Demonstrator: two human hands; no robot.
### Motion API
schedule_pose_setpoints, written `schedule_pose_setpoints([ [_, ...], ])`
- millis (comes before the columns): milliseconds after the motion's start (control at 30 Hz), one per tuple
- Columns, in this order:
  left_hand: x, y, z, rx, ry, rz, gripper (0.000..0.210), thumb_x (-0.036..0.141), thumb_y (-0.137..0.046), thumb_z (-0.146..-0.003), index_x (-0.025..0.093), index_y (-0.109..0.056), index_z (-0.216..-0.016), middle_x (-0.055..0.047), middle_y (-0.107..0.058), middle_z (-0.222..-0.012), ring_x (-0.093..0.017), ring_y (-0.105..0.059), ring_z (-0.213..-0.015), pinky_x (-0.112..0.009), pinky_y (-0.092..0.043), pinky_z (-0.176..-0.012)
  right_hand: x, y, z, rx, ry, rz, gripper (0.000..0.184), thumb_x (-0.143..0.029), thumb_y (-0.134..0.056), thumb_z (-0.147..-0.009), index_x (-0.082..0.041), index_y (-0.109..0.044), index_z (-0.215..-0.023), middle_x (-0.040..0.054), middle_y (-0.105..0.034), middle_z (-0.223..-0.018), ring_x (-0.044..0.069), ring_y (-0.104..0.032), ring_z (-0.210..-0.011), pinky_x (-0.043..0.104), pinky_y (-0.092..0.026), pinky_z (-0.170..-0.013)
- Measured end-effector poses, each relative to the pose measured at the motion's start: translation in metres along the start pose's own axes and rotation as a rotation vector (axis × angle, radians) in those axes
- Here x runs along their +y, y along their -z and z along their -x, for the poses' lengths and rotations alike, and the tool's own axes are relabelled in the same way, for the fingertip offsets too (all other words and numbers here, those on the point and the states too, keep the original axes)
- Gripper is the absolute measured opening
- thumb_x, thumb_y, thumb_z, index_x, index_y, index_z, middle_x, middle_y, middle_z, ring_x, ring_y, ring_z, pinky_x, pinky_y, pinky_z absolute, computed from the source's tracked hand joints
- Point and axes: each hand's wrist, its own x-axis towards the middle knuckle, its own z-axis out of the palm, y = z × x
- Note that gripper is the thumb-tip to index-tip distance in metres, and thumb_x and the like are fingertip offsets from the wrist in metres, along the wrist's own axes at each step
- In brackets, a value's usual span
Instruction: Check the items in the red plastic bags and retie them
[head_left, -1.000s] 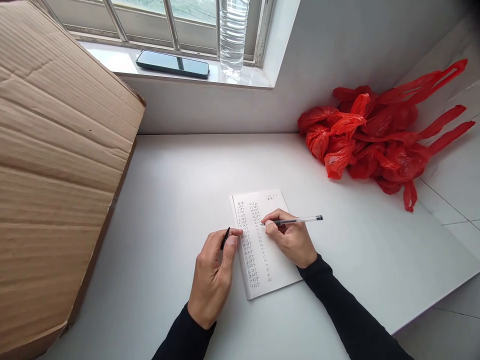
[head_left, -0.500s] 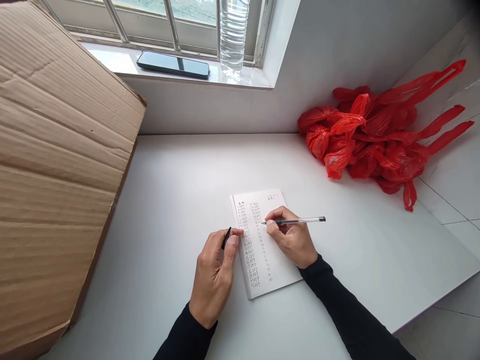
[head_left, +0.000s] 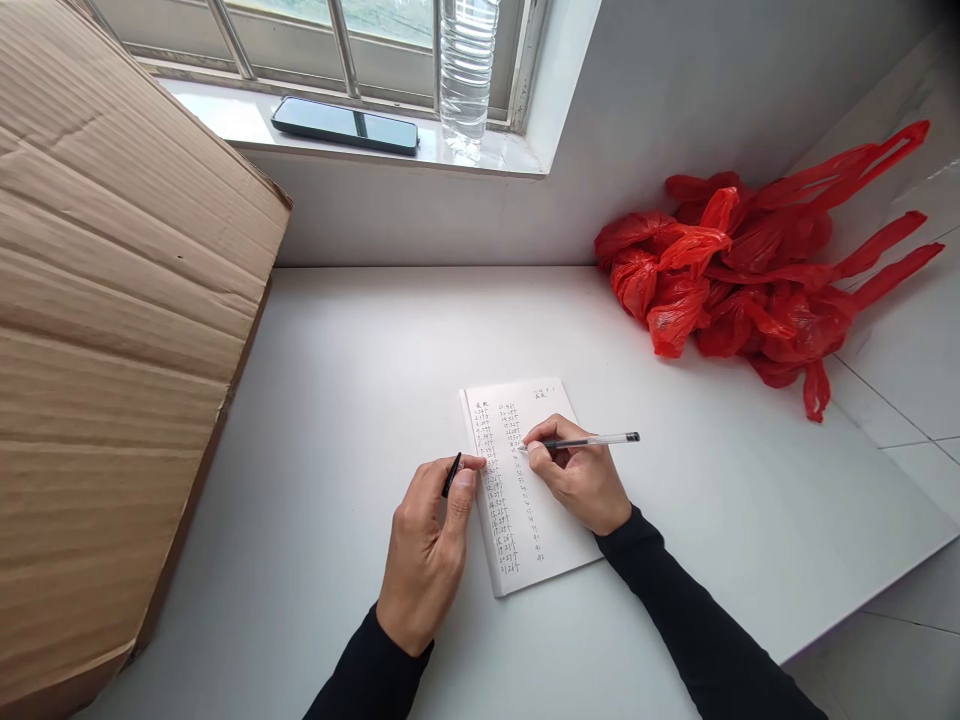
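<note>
A small white notepad (head_left: 525, 520) with columns of handwritten numbers lies on the white table (head_left: 360, 350). My right hand (head_left: 581, 480) grips a clear pen (head_left: 592, 440), its tip touching the page near the second column. My left hand (head_left: 431, 540) rests at the pad's left edge, thumb pressing the paper, and pinches a small black pen cap (head_left: 451, 475) between its fingers. Both arms wear black sleeves.
A large cardboard box (head_left: 112, 340) fills the left side. A heap of red plastic bags (head_left: 750, 275) lies at the back right against the wall. On the window sill sit a dark phone (head_left: 345, 125) and a clear water bottle (head_left: 466, 70).
The pen tip and my right hand shifted slightly right across the page, then back left. My left hand has stayed in place.
</note>
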Motion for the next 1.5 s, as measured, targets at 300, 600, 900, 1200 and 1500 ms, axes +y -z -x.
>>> schedule_pose_setpoints([
  [300, 0.0005, 0.0008, -0.0001, -0.008, 0.012, -0.007, 0.025, 0.044, -0.047, -0.101, 0.031, -0.066, -0.112, 0.002, -0.065, -0.112, -0.016, -0.06, -0.105, -0.031, -0.044, -0.086, 0.0004, 0.0002, -0.0007, -0.016, -0.005, -0.015, 0.007, -0.019, -0.058, -0.085, -0.021, -0.064, -0.081, -0.0043, -0.06, -0.071, 0.01, -0.048, -0.055, 0.023, -0.042, -0.053],
  [600, 0.0015, 0.0011, 0.0004, -0.005, 0.007, -0.003, 0.026, 0.044, -0.047, -0.101, 0.029, -0.066, -0.11, 0.0, -0.066, -0.111, -0.017, -0.06, -0.105, -0.032, -0.044, -0.087, 0.002, 0.0011, -0.0017, 0.03, -0.029, -0.018, 0.007, -0.021, -0.059, -0.085, -0.021, -0.064, -0.081, -0.0031, -0.06, -0.07, 0.011, -0.049, -0.055, 0.024, -0.041, -0.052],
  [900, 0.0023, 0.0007, 0.0, -0.005, 0.004, -0.01, 0.026, 0.044, -0.047, -0.101, 0.03, -0.066, -0.11, 0.001, -0.067, -0.11, -0.018, -0.06, -0.104, -0.032, -0.043, -0.085, 0.0021, 0.0004, -0.0025, -0.003, -0.023, -0.019, 0.007, -0.02, -0.058, -0.084, -0.021, -0.064, -0.08, -0.0029, -0.059, -0.07, 0.011, -0.048, -0.055, 0.025, -0.04, -0.052],
  [1200, 0.0013, 0.0009, 0.0, -0.009, 0.019, -0.012, 0.024, 0.044, -0.046, -0.101, 0.033, -0.066, -0.109, 0.003, -0.066, -0.11, -0.016, -0.059, -0.103, -0.03, -0.042, -0.085, 0.0017, 0.002, -0.0012, 0.023, -0.026, -0.049, 0.007, -0.021, -0.058, -0.086, -0.021, -0.064, -0.082, -0.0033, -0.059, -0.07, 0.012, -0.049, -0.057, 0.024, -0.041, -0.054],
  [1500, 0.0019, 0.0006, -0.0005, -0.009, 0.01, -0.019, 0.025, 0.044, -0.046, -0.101, 0.03, -0.066, -0.111, 0.0, -0.067, -0.111, -0.018, -0.06, -0.104, -0.033, -0.043, -0.085, 0.0019, 0.0006, -0.0008, -0.012, -0.02, -0.018, 0.008, -0.021, -0.057, -0.085, -0.021, -0.064, -0.082, -0.0018, -0.061, -0.073, 0.012, -0.05, -0.058, 0.025, -0.043, -0.054],
])
